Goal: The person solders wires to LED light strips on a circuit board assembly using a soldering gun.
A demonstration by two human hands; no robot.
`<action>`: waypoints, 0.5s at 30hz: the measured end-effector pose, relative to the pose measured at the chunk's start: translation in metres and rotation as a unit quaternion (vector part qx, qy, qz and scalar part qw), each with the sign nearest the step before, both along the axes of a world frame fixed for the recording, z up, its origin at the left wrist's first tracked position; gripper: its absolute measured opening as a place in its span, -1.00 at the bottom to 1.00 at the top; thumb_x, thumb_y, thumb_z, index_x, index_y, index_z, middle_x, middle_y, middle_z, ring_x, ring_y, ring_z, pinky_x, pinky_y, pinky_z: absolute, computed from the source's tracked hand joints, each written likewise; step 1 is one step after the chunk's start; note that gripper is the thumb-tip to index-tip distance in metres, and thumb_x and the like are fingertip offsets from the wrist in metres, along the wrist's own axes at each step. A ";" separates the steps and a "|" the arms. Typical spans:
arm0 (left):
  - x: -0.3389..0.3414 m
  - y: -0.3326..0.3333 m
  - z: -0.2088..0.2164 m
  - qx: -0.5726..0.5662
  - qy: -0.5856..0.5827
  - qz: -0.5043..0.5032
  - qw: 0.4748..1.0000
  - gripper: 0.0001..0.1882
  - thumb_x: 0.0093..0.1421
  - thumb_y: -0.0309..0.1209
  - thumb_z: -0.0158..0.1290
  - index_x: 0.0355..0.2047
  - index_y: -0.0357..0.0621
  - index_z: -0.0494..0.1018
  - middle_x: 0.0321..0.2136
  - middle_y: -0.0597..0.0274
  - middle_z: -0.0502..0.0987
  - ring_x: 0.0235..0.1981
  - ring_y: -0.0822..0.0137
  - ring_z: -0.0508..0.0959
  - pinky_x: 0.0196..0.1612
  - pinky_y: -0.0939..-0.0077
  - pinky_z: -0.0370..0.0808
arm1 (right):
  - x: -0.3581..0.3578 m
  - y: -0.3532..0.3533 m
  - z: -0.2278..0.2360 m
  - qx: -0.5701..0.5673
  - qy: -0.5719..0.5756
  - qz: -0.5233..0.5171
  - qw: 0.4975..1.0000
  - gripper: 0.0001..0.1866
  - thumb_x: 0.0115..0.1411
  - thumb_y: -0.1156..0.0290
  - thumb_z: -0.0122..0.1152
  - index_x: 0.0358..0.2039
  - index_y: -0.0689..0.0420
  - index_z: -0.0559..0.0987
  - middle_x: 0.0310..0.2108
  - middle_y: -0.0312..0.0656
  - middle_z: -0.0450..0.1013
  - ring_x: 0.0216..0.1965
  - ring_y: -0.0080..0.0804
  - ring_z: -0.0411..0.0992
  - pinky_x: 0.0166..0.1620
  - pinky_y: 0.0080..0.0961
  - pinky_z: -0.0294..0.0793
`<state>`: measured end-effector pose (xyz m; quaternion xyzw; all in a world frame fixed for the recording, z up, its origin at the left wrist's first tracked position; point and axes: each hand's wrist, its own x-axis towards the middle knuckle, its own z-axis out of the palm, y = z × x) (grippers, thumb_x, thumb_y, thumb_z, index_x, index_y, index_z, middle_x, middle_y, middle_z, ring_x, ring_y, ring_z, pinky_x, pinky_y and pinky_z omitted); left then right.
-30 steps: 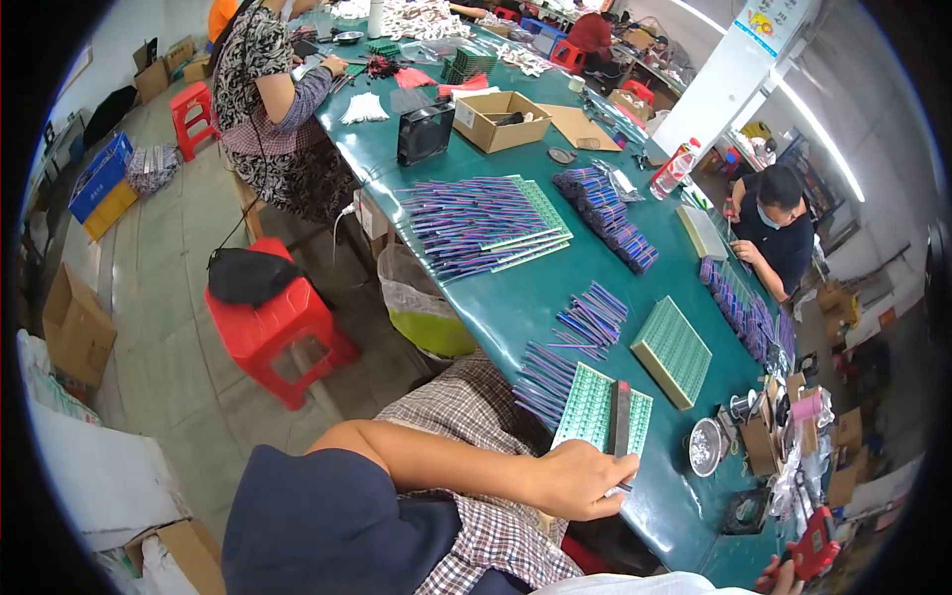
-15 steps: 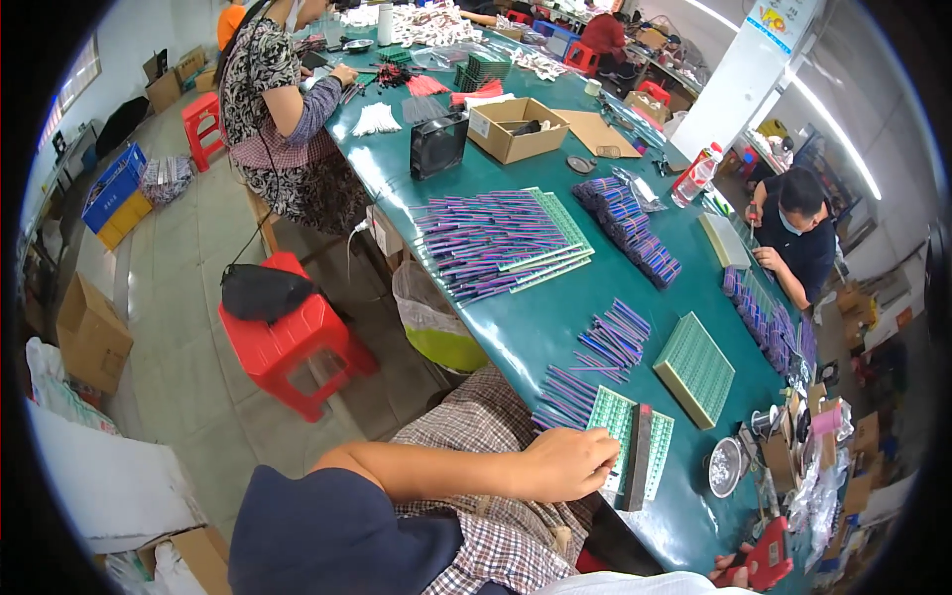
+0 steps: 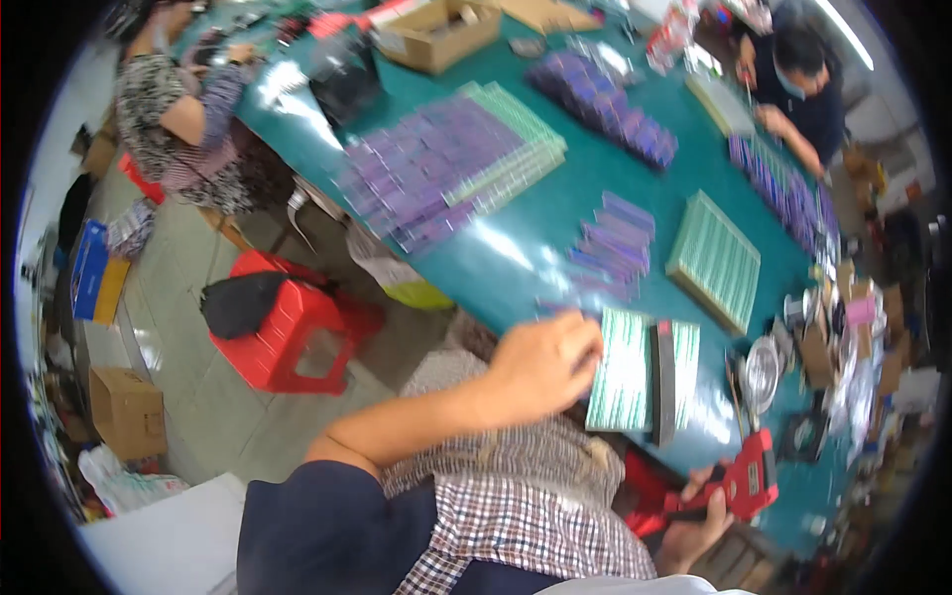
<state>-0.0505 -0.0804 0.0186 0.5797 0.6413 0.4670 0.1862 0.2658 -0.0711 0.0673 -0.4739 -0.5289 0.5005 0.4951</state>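
Note:
My left hand (image 3: 545,365), smeared by motion, is at the left edge of a green-and-white circuit board panel (image 3: 620,382). Its fingers are curled together, and what they pinch, if anything, cannot be made out. Across the panel lies a dark bar (image 3: 663,382) with a reddish end. Thin purple strips (image 3: 560,305) show partly behind the hand. More loose purple strips (image 3: 617,246) lie just beyond. Low at the right, my right hand (image 3: 706,526) is wrapped round a red hand-held tool (image 3: 751,478), off the table's near edge.
Stacked panels (image 3: 719,260) stand to the right, near a metal bowl (image 3: 762,374). Purple strips (image 3: 426,169) cover panels farther left, beside a purple bundle (image 3: 605,107). A cardboard box (image 3: 436,40) is at the back. Two co-workers sit around the table; a red stool (image 3: 297,332) stands left.
My left hand has moved off the dark bar to the panel's left edge, by the purple strips. The red tool and my right hand now show more fully. The whole view has shifted.

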 end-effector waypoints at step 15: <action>0.003 0.037 0.006 -0.043 0.017 -0.035 0.998 -0.89 0.19 -0.49 0.23 -0.30 -0.26 0.56 -0.44 0.32 0.56 -0.52 0.55 0.41 -0.43 0.62 0.36 | -0.017 -0.017 -0.027 -0.001 0.048 0.065 0.997 -0.36 0.22 0.18 0.12 0.20 0.35 0.32 -0.31 -0.07 0.42 -0.43 -0.45 0.39 0.05 -0.21 0.36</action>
